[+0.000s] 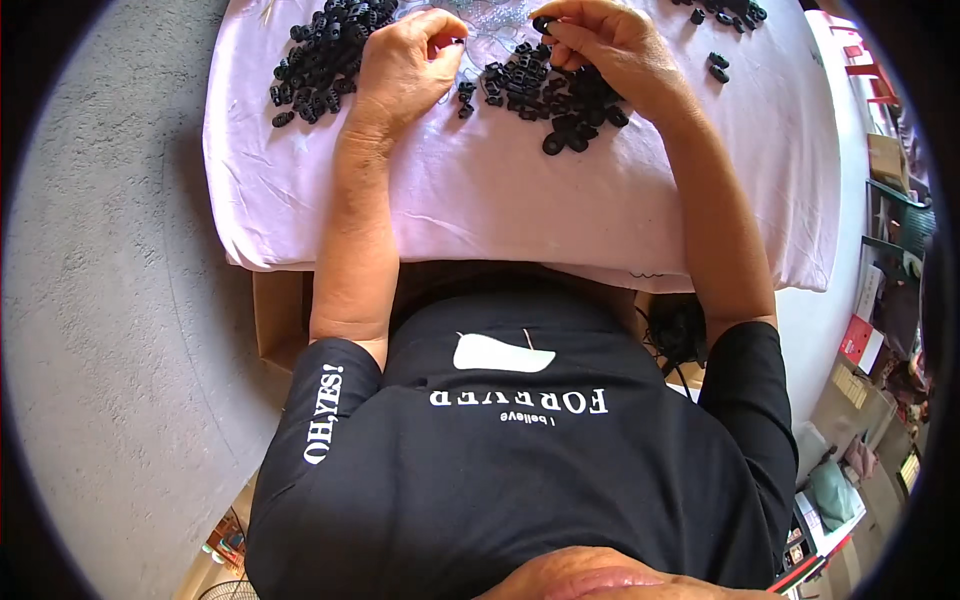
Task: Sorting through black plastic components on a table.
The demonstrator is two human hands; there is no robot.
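My left hand (411, 64) is over the cloth beside a heap of small black ribbed plastic parts (319, 64), its thumb and forefinger pinching a tiny dark piece (459, 42). Between thumb and fingers of my right hand (611, 49) is a black ring-shaped part (544, 25). Under and beside that hand lies a second pile, with small angular black pieces (517, 82) on its left and round black parts (566, 135) at its near side. A few angular pieces (465, 97) lie apart, between the two piles. What the small pieces are exactly, I cannot tell.
A pink cloth (525, 202) covers the table. More black parts (724, 15) lie at its far right, with two loose ones (718, 67) nearer. Below the table edge are a cardboard box (277, 322) and a dark object with cables (675, 330). Red chairs (874, 79) stand at right.
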